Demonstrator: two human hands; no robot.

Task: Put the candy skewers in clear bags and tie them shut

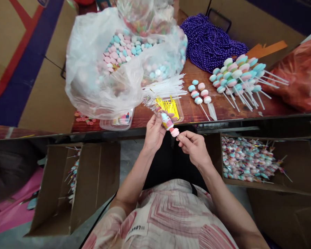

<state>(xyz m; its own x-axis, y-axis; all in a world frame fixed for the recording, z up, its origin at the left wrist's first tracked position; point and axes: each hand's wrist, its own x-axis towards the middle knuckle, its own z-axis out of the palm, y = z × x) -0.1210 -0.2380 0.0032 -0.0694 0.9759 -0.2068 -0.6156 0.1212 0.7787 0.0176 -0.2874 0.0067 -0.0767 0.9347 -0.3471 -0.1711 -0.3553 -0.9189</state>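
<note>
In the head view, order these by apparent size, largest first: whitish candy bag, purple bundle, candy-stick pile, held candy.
1. Whitish candy bag
2. Purple bundle and candy-stick pile, too alike to rank
3. Held candy

I make out a pale shirt [171, 221] streaked with dusty red, the strokes bending into nested angles across the front. A light patch [136, 231] on it reads "LOVE" in dark letters, with a small grey block beside them. On my screen the left sleeve [118, 213] stops near the elbow in a plain pale band. Below the hem I get black trousers [166, 169]; the forearms are bare.
</note>
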